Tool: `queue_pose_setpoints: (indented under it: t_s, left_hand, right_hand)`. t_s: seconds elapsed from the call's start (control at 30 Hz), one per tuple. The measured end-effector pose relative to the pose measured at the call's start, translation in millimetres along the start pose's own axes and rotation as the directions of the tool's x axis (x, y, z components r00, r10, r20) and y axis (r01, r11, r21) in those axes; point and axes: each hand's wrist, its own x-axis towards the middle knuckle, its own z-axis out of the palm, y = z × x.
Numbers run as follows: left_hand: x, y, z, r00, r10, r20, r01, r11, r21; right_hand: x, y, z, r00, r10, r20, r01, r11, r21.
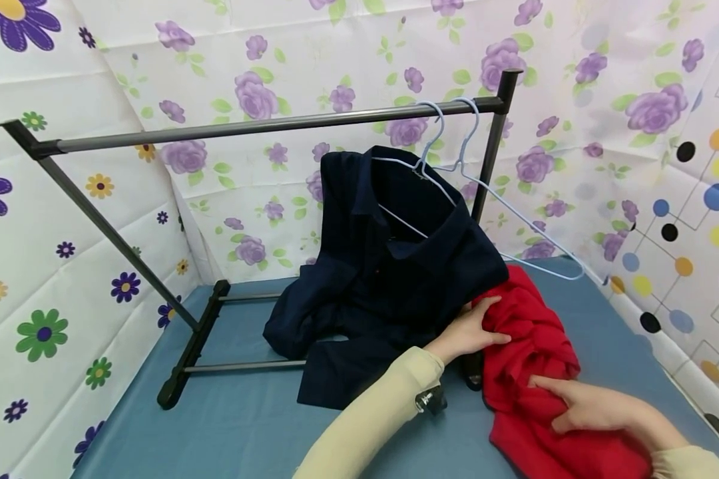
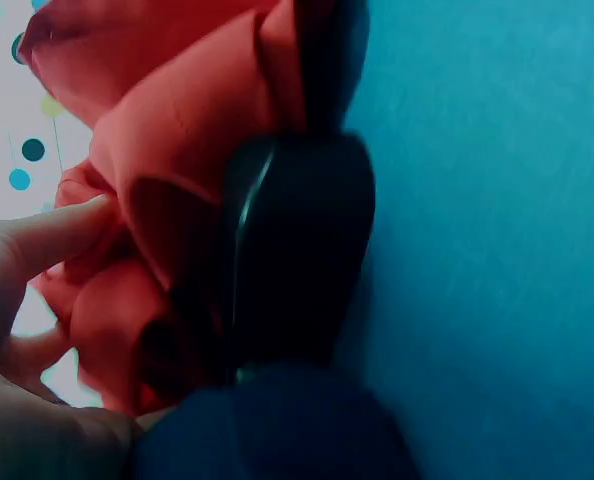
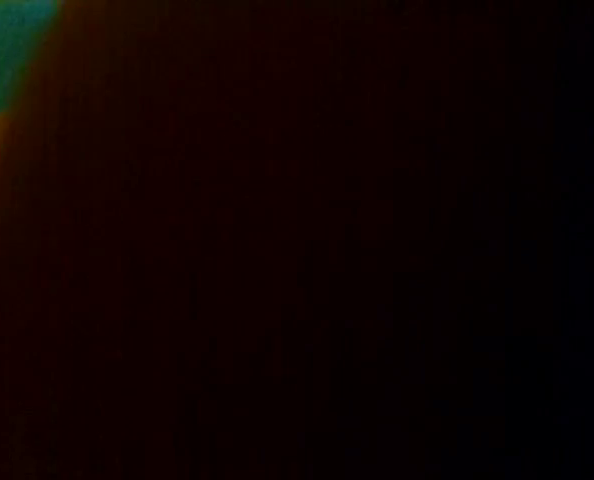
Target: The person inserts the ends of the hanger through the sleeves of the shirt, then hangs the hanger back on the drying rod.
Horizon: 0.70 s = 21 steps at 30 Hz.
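A bunched red garment point(image 1: 530, 332) lies at the right, below a navy collared shirt point(image 1: 395, 286) on a light blue hanger point(image 1: 422, 163). My left hand point(image 1: 464, 332) touches the red garment's left side, with thumb and index finger spread apart; its other fingers are partly hidden by the navy shirt. In the left wrist view, that hand's fingers point(image 2: 62, 235) reach against the red folds point(image 2: 192, 110). Lower right, my right hand point(image 1: 596, 407) grips the red cloth, its fingertips partly sunk in folds. The right wrist view is almost wholly dark.
A dark metal clothes rack point(image 1: 263, 126) stands on the blue surface point(image 1: 234, 432). A second light blue hanger point(image 1: 515, 206) hangs bare at the rod's right end. The rack's black foot point(image 2: 297, 240) lies close beside the left hand. Patterned cloth walls point(image 1: 216, 60) enclose the area.
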Motion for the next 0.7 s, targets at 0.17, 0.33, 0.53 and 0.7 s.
queue_pose_setpoints:
  t_s: [0.17,0.33,0.53,0.7]
  left_hand:
    - [1.3,-7.2,-3.8,0.989,0.131,0.063,-0.139,0.979,0.149]
    - [-1.3,-13.3,-3.3,0.96,0.257,0.114,-0.275,0.944,0.181]
    - [-11.9,-8.7,-5.9,0.911,0.369,0.181,-0.397,0.906,0.15]
    - [-29.6,3.0,-12.7,0.872,0.399,0.282,-0.441,0.892,0.102]
  right_hand:
    - [1.7,3.0,1.2,1.0,-0.005,-0.01,0.005,1.0,0.015]
    - [3.0,5.5,3.2,0.999,-0.029,-0.037,0.029,1.0,0.0]
    - [2.8,0.2,8.2,0.996,-0.062,-0.07,0.064,0.998,0.014]
    - [2.6,-12.4,12.2,0.962,-0.237,-0.134,0.235,0.971,-0.033]
